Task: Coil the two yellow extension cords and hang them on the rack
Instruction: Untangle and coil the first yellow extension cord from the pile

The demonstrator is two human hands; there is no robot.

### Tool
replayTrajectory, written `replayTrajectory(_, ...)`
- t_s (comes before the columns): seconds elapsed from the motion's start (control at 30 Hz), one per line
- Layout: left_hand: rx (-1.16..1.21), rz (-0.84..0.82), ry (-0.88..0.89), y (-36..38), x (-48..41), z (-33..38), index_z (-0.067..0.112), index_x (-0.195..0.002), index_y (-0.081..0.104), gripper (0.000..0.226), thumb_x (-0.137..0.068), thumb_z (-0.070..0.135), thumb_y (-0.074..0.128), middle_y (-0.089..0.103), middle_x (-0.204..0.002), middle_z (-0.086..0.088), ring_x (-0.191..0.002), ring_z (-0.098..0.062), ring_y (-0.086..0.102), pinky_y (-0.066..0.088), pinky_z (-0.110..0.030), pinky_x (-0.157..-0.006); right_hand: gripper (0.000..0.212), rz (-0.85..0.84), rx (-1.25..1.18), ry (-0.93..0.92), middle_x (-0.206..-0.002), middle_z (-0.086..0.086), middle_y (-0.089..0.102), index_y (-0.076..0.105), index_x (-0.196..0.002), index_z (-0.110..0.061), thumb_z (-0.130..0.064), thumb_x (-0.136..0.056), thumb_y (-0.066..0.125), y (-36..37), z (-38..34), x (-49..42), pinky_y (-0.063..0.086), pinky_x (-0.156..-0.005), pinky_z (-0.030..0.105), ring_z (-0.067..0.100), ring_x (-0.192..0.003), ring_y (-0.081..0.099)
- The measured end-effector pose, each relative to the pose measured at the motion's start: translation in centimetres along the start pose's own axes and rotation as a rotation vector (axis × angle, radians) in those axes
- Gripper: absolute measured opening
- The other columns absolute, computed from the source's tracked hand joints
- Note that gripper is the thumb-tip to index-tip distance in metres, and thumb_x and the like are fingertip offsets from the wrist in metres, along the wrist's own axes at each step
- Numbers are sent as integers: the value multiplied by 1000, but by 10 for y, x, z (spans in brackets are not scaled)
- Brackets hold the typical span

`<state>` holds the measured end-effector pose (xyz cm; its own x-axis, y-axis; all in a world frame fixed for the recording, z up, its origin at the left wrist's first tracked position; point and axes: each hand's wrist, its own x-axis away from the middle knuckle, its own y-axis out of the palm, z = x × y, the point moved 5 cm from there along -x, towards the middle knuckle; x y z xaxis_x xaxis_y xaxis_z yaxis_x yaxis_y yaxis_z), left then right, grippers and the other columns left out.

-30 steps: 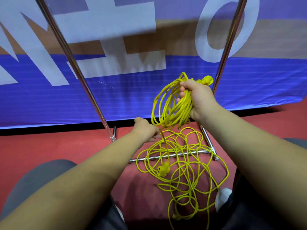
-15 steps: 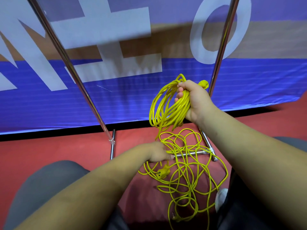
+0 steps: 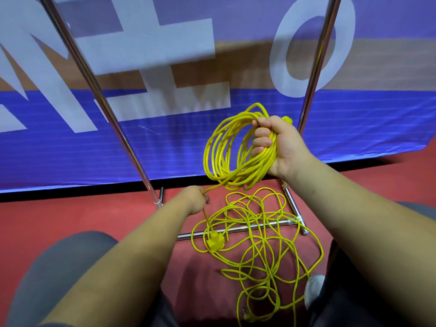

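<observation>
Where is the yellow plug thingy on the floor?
In the head view, the yellow socket end lies on the red floor, low and centre, against the rack's bottom bar, just below the left hand.

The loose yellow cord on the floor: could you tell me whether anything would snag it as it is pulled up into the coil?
Possibly: the loose cord lies tangled across the rack's floor bar, and may catch there.
</observation>
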<state>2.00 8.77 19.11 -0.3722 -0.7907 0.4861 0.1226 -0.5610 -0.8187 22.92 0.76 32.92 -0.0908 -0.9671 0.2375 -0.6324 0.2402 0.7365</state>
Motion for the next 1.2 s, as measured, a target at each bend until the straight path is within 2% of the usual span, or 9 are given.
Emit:
replayTrajectory(0.1, -180, -138, 10, 12, -2, -6, 18, -121, 74, 28, -105, 23, 51, 70, -128, -4, -121, -28, 62, 48, -32, -99, 20, -76, -87, 18, -54, -12, 41, 63, -90, -15, -28, -103, 55, 4, -3, 3, 35, -40, 19, 2, -38, 37)
replayTrajectory(0.27, -381, -287, 0, 32, -1, -18, 25, -133, 69, 33, -106, 20, 50, 65, -138, 0, -127, -26, 60, 46, -30, -102, 23, -201, -127, 26, -52, -12, 38, 63, -94, -13, -30, -103, 51, 12, -15, 11, 35, -37, 19, 3, -36, 37)
replayTrajectory(0.47, 64, 105, -87, -12, -6, -28, 14, -103, 74, 29, -107, 34, 53, 78, -94, -7, -96, -26, 72, 52, -33, -83, 20, -117, 68, -11, -55, -11, 39, 66, -93, -15, -28, -102, 55, 4, -24, 8, 33, -40, 20, 3, -38, 35)
replayTrajectory(0.6, 487, 235, -112, -43, 4, -23, 7, -105, 69, 31, -110, 27, 46, 62, -66, -10, -71, -33, 69, 61, -39, -71, 15, -2, 350, -40, -58, -8, 43, 65, -94, -15, -25, -102, 57, -5, -24, 2, 34, -44, 23, 6, -41, 35)
replayTrajectory(0.7, 869, 241, -175, -56, 20, -11, 5, -104, 68, 29, -108, 27, 50, 53, -69, -11, -57, -24, 60, 60, -35, -47, 19, 109, 634, -124, -56, 4, 47, 63, -78, -12, -19, -96, 65, -12, -21, -1, 40, -46, 27, 16, -42, 40)
replayTrajectory(0.87, 1142, 148, -162, -71, 42, 15, 7, -95, 70, 25, -103, 30, 63, 57, -65, -3, -47, -11, 65, 58, -27, -49, 26, 212, 1181, -195, -52, 14, 59, 68, -67, -2, -18, -88, 70, -15, -3, 0, 48, -48, 26, 22, -41, 51)
replayTrajectory(0.97, 1261, 80, -119, -75, 52, 28, 3, -98, 66, 24, -103, 26, 64, 58, -61, -3, -49, -12, 68, 59, -28, -49, 21, 209, 1228, -156, -56, 15, 63, 71, -72, 3, -11, -87, 66, -13, 13, 1, 43, -43, 18, 17, -38, 52)
replayTrajectory(1.07, 1349, 45, -99, -76, 56, 39, -1, -96, 60, 24, -104, 22, 63, 58, -72, -9, -52, -15, 70, 60, -30, -49, 19, 174, 1141, -69, -62, 17, 70, 72, -71, 2, -7, -86, 65, -13, 34, -4, 54, -54, 29, 23, -47, 61)
replayTrajectory(1.2, 1428, -45, -108, -74, 61, 54, -2, -100, 56, 23, -107, 20, 56, 58, -75, -12, -49, -15, 70, 57, -28, -44, 24, 153, 1148, -63, -51, -1, 65, 64, -62, -4, -4, -86, 68, -10, 49, -2, 48, -49, 23, 9, -43, 58)
